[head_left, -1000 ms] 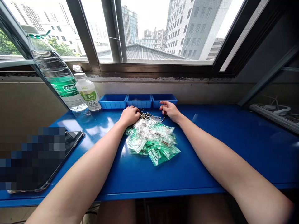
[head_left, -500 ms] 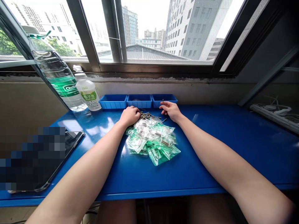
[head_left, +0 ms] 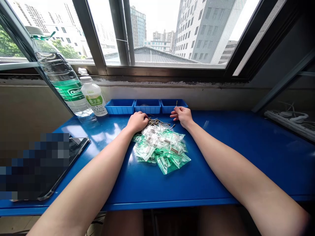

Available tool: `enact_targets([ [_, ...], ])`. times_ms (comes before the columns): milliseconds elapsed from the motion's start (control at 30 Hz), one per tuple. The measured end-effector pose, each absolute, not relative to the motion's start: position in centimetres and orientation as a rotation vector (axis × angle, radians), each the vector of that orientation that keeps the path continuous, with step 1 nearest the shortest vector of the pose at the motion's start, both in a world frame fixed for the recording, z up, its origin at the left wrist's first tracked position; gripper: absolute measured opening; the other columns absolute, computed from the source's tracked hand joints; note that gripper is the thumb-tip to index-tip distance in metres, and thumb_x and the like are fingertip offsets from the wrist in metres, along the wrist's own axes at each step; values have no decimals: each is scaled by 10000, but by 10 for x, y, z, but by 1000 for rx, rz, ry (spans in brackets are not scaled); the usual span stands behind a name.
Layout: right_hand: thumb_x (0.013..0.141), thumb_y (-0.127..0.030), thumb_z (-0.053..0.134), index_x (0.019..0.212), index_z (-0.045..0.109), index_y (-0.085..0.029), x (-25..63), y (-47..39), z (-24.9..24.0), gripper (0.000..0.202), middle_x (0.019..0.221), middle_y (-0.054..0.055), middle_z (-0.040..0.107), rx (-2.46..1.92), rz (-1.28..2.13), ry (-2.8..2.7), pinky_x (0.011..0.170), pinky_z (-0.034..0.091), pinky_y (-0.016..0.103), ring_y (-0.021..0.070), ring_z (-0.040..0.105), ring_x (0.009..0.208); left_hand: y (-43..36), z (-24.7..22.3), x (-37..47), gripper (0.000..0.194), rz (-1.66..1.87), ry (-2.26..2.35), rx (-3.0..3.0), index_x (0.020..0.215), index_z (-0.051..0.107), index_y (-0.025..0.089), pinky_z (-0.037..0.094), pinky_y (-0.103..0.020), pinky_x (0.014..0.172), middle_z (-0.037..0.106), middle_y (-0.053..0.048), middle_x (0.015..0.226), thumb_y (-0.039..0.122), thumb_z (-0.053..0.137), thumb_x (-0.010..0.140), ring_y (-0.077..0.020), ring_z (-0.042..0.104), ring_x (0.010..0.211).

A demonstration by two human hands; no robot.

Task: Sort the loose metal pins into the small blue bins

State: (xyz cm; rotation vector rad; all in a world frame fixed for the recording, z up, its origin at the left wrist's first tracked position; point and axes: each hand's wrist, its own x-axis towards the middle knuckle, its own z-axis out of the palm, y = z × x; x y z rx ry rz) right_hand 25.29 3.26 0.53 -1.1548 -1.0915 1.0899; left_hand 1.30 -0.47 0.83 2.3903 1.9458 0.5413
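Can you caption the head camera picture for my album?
The right hand pinches one thin rod; the left hand rests at a rod pile.

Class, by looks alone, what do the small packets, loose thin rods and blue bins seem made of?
Packets: probably thin plastic film, clear and green-tinted, shiny; it crinkles and shows contents through.
Thin rods: likely metal, brassy to dark, from their glints; any plating can't be told.
Bins: likely moulded plastic, smooth, from the even blue and ribbed walls.

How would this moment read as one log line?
right hand: pinching thin brass-coloured piece, upright | left hand: beside loose pieces | plastic packets: heaped | blue trays: three, behind
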Motion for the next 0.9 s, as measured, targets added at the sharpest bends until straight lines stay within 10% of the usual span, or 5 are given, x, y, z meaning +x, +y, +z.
enact_targets([
  [900,911,-407,603,981,594,-191,255,35,7,227,524,-63,572,-1185,1039,-1072,339,368,173,85,526,383,-6,10,13,378,538,1945,2378,1031,753,205,476,-379,994,684,-94,1135,291,414,886,-274,598,1113],
])
